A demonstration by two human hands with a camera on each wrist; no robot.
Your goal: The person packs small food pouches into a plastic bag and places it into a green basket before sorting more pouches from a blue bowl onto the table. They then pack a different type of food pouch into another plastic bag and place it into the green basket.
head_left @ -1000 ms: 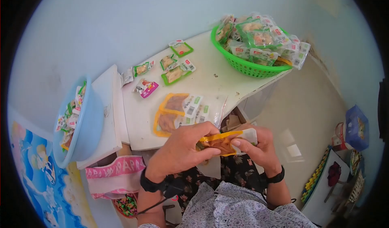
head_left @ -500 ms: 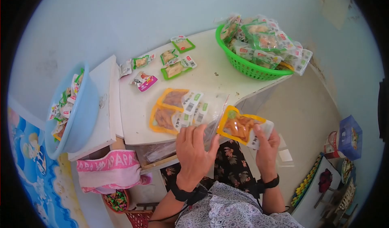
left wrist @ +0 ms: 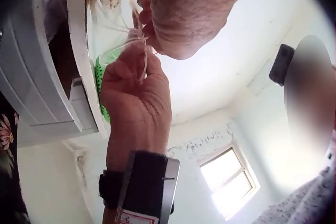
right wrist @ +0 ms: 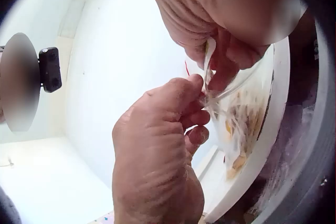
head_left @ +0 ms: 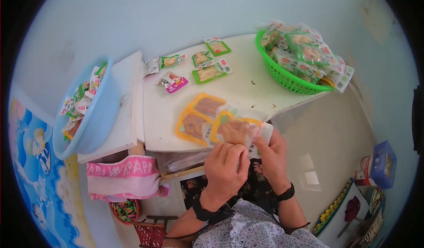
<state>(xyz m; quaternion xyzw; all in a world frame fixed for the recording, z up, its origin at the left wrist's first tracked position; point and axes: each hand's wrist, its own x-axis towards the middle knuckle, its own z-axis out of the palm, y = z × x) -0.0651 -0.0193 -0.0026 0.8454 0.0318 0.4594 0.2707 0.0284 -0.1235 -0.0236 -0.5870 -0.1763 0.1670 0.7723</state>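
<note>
My right hand (head_left: 274, 159) pinches the white end of a yellow-edged food packet (head_left: 232, 129) with brown pieces behind its clear window. The packet's front part lies under the film of a clear plastic bag (right wrist: 231, 137). My left hand (head_left: 227, 162), fingers curled, grips the edge of that bag close to the right fingertips. Two more yellow-edged packets, a nearer one (head_left: 192, 126) and a farther one (head_left: 208, 104), lie overlapping on the white table (head_left: 163, 120). In the left wrist view, the right hand (left wrist: 139, 95) and bag edge meet beneath the left hand (left wrist: 191, 11).
A green basket (head_left: 289, 75) heaped with packets stands at the table's back right. Several small green-edged packets and a purple one (head_left: 176, 84) lie at the back left. A blue basin (head_left: 104, 111) of packets sits left. Below hangs a pink towel (head_left: 123, 177).
The packet was first held in both hands. The left hand then went to the bag's edge, and the right hand has brought the packet left, in under the bag's film.
</note>
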